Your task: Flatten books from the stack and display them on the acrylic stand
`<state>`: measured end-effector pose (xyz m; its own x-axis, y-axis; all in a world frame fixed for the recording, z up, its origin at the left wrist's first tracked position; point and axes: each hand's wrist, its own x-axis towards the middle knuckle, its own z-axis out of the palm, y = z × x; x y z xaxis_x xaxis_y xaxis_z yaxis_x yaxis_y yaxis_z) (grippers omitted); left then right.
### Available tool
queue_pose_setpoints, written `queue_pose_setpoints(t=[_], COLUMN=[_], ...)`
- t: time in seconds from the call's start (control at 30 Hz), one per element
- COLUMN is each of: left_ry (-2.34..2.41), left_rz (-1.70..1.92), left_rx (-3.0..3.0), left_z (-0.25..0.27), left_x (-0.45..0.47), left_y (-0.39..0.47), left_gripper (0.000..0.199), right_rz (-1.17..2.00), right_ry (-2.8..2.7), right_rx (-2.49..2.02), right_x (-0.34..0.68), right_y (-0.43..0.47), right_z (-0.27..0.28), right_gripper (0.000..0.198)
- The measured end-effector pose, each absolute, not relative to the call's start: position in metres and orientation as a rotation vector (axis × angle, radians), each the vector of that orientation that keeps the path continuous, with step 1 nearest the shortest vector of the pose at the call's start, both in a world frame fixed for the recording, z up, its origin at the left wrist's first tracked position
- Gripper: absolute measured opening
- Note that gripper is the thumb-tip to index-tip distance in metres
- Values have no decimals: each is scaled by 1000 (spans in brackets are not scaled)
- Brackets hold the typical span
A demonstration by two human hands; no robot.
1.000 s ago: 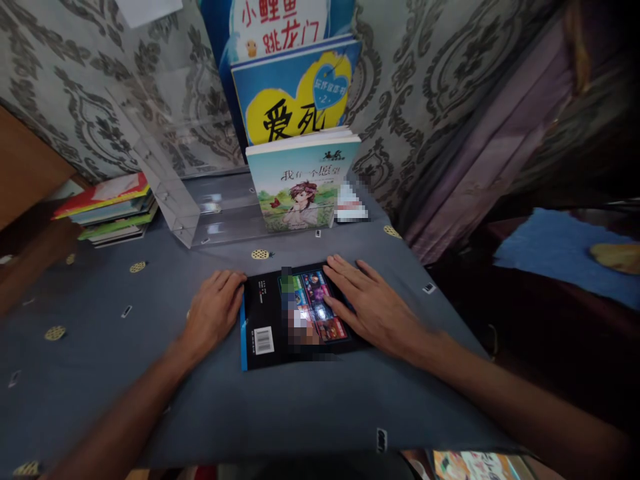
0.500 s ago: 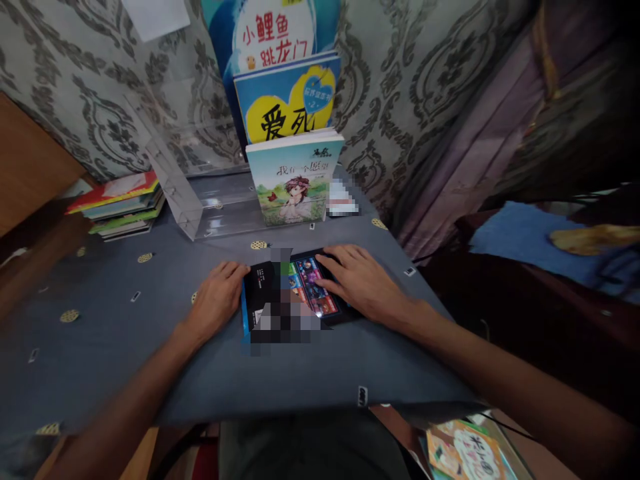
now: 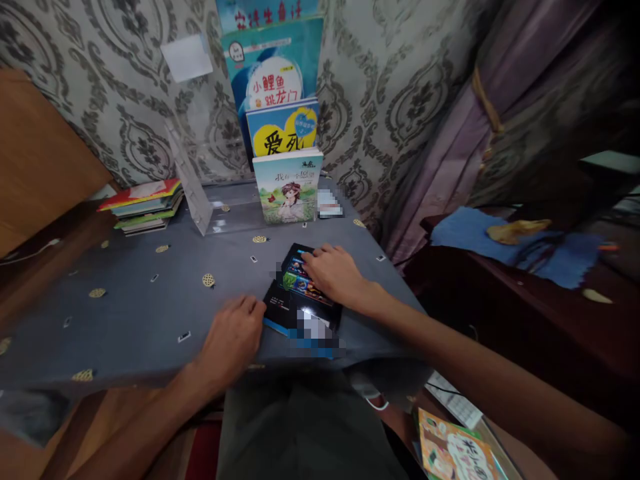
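A thin black book (image 3: 281, 308) with a blue edge and rows of small colourful pictures lies at an angle on the patterned grey tablecloth (image 3: 150, 320), near the table's front edge. Part of its cover is blurred out. At its left edge is my left hand (image 3: 235, 330), fingers curled and closed against the border. My right hand (image 3: 337, 273) covers the upper right side, its thumb on the pictures and its bent fingers over the far right edge. The fingertips' undersides are hidden.
Several books stand in a clear acrylic rack (image 3: 200, 207), a green-white book (image 3: 287, 190) in front. A book stack (image 3: 145, 207) lies to its left. On the right, a dark red surface (image 3: 550, 320) bears a blue cloth (image 3: 450, 233). An orange book (image 3: 445, 447) lies below, right.
The black book has turned clockwise on the table. My left hand has come lower and nearer the front edge, while the right hand has its fingers drawn in more. The camera view has shifted.
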<state>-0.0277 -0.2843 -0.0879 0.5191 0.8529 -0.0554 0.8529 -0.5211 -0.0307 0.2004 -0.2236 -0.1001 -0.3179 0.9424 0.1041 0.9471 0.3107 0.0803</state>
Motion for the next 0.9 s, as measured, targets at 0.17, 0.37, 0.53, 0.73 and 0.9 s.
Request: queue_pose_setpoints(t=[0.17, 0.37, 0.53, 0.73, 0.9], left_ry=[1226, 1276, 1444, 1474, 1446], left_rz=[165, 313, 394, 325, 237], left_rx=[2727, 2692, 2673, 2696, 2745], left_z=[-94, -96, -109, -126, -123], left_x=[-17, -14, -3, 8, 7], left_y=[-310, -281, -233, -202, -199], left_gripper=[32, 34, 33, 41, 43], right_rz=[-116, -116, -88, 2, 61], right_ry=[-2465, -2384, -2340, -2342, -2266], right_rx=[-1717, -1660, -1689, -1738, -1911], right_x=[177, 165, 163, 172, 216], right_y=[-220, -221, -225, -220, -223], right_z=[-105, -122, -127, -126, -129], right_gripper=[34, 40, 44, 48, 55])
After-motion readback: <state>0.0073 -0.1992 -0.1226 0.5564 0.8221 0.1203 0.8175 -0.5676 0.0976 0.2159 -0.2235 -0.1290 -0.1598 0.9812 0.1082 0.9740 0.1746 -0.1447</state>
